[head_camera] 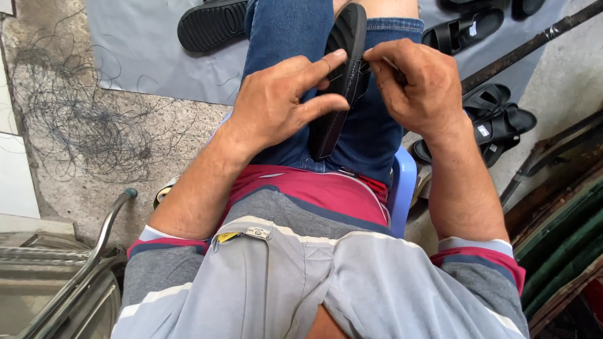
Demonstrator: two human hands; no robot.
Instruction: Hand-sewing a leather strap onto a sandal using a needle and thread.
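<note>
A black sandal (345, 47) stands on edge on my blue-jeaned thigh, sole turned left, its stitched strap (333, 122) hanging down toward my lap. My left hand (279, 100) rests against the sandal, index finger and thumb pressing the strap near the sole. My right hand (418, 81) is closed on the strap's upper edge from the right, pinching it together with a thin dark tool that is mostly hidden in the fist. A thread or needle cannot be made out.
Other black sandals lie around: one sole-up (210, 24) at top left, a pair (468, 28) at top right, more (496, 119) at right. Tangled thread (81, 113) covers the concrete at left. A blue stool (402, 188), a dark rod (527, 47) and a metal frame (94, 251) are close.
</note>
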